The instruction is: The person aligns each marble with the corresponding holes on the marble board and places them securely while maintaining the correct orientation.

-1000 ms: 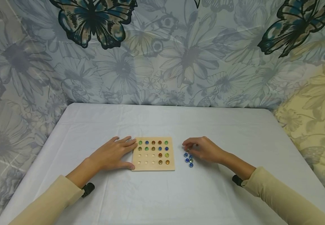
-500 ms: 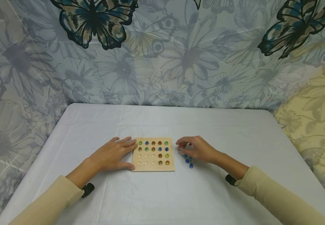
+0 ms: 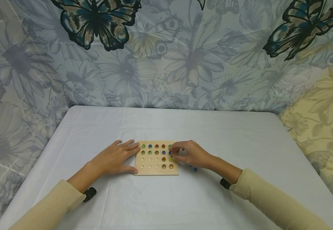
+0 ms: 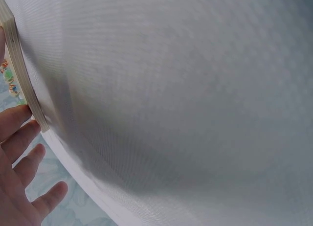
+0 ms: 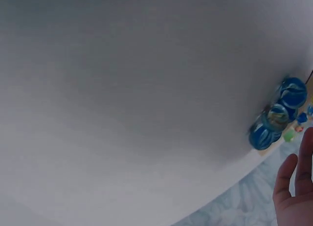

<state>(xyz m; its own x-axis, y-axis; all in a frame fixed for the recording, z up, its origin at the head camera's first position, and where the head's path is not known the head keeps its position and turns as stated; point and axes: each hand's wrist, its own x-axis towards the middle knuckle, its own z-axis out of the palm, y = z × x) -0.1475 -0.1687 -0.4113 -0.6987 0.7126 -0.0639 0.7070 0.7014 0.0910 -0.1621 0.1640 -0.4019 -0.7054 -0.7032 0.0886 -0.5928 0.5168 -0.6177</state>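
A square wooden board [image 3: 154,172] lies mid-table in the head view. Coloured glass marbles [image 3: 156,146] sit in its two far rows and at its near right; bare pale holes show at the near left. My left hand [image 3: 115,158] rests along the board's left side, fingers spread and thumb at the near corner. In the left wrist view two fingertips [image 4: 22,111] touch the board's edge. Over the right side of the board, my right hand [image 3: 195,154] pinches a small marble between thumb and index finger, mostly hidden by the fingertips.
Several loose marbles, mostly blue [image 5: 293,93], lie on the white cloth right of the board, partly behind my right hand in the head view. The white-covered table [image 3: 166,124] meets a floral backdrop [image 3: 166,70] at its far edge.
My right hand has moved left from the loose marbles to over the board's right side, carrying a marble. My left hand has stayed at the board's left edge.
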